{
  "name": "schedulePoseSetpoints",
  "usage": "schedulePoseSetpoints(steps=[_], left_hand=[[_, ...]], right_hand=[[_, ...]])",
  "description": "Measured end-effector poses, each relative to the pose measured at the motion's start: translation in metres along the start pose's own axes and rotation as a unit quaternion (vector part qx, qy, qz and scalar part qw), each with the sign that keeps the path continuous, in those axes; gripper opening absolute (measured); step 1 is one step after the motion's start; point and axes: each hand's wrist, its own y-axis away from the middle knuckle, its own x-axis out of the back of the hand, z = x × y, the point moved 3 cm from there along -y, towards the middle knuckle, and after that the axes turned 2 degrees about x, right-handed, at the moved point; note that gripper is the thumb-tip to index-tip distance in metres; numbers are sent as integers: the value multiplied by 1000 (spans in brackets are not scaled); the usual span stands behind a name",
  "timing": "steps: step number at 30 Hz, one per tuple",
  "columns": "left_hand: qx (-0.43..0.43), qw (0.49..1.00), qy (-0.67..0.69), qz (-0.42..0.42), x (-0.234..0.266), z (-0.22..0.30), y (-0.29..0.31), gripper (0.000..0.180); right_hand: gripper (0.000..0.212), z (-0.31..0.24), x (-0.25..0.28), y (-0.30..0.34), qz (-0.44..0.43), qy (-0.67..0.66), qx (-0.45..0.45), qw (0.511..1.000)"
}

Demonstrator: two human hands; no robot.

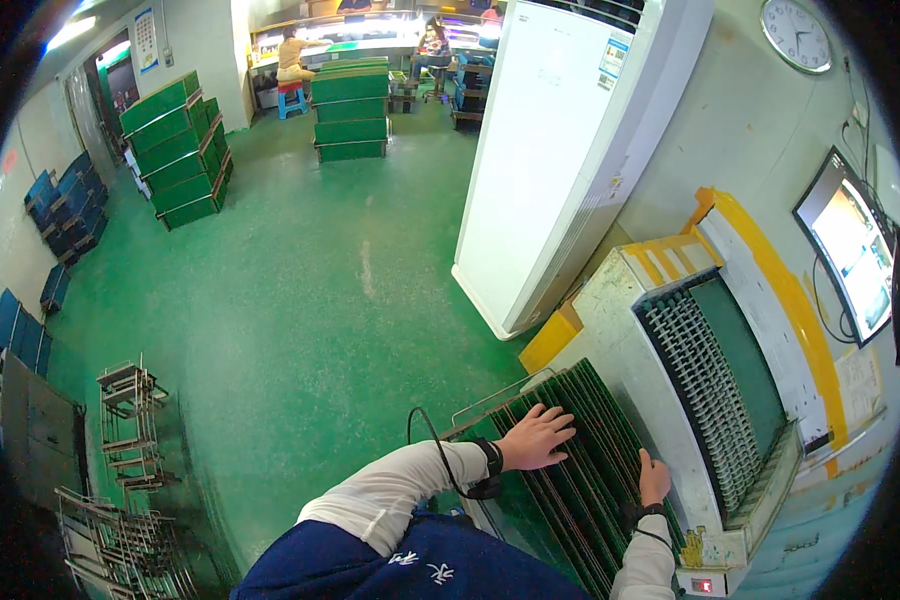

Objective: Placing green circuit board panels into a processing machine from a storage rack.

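In front of me several thin green boards (pixel 570 490) stand on edge, side by side, in a wire rack (pixel 488 405). My left hand (pixel 536 438) rests on the boards' upper edges, its fingers stretched out and apart. At the right side of the row my right hand (pixel 655 478) is closed on the edge of a green board, thumb up. Beyond that hand is a pale machine (pixel 625 300) whose opening shows rows of small rollers (pixel 705 395). Dark bands circle both wrists, and a black cord loops from the left one.
A tall white cabinet-like unit (pixel 540 150) stands ahead, beside the wall. Stacked green crates (pixel 175 150) and another green stack (pixel 350 110) stand farther off. Metal racks (pixel 130 425) sit at lower left. A screen (pixel 850 245) hangs at right. Two seated people work at the far bench.
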Motion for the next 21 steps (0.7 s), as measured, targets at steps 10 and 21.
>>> schedulePoseSetpoints(steps=[10,21], left_hand=[[4,1000,-2,-16,-3,-2,0,56],[13,999,-17,-44,-2,-4,0,55]], right_hand=[[72,-10,10,2,-69,22,-43,996],[73,-12,8,2,-40,14,-14,999]])
